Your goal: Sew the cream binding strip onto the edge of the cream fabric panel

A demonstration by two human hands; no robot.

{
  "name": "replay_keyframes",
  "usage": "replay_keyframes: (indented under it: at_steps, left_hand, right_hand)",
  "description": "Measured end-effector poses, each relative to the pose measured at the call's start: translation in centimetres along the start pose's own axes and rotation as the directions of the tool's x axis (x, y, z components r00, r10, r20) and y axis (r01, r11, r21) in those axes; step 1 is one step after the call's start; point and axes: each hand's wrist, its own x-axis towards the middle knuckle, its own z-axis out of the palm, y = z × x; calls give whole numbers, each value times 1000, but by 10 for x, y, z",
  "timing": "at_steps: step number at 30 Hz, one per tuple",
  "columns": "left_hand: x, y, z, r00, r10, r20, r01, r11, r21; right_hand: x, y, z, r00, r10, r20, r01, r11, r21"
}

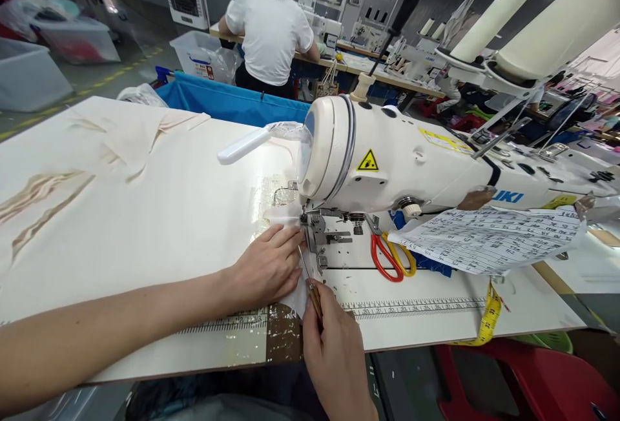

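Observation:
My left hand [268,266] rests on the table just left of the needle area, fingers curled together over a thin white fabric piece [285,214]. The fabric runs under the presser foot [304,219] and hangs toward the table's front edge. In my right hand [336,343], closed, is an awl [314,298] with a wooden handle. Its thin metal tip points up at the fabric beside my left fingers. The white sewing machine head [368,156] stands directly above and to the right. My left fingertips are partly hidden against the fabric.
Red-and-yellow-handled scissors [387,259] lie right of the needle, by a written paper sheet [489,237]. A yellow tape measure [490,314] hangs over the front edge. Cream fabric pieces [126,143] lie at left. Behind are a blue cloth bin [232,98] and a seated person [271,33].

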Motion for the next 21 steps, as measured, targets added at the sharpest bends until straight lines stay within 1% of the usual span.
replay_keyframes:
  at_steps: [3,6,9,11,13,15,21]
  left_hand:
    - [-1,0,0,1000,2,21,-2,1000,12]
    - [-1,0,-1,1000,7,23,-7,1000,8]
    - [-2,2,-1,1000,-5,12,5,1000,-8]
    - [-3,3,0,1000,-6,2,6,1000,-5]
    - [-3,5,0,1000,1,2,-1,1000,14]
    - [-3,6,-1,1000,9,21,-10,999,33]
    - [-4,7,-4,998,21,56,-24,999,47]
  right_hand:
    - [-7,4,-4,999,26,22,-27,999,25]
    - [-18,12,-8,994,106,35,-109,990,88]
    - [-29,22,-11,982,170,78,-180,974,141]
    - [-34,28,-11,975,206,80,-216,963,161]
    - [-37,33,-10,968,247,56,-253,950,186]
    - [-39,37,-9,962,267,51,-271,938,217]
    - [-40,37,-6,963,266,49,-270,932,243]
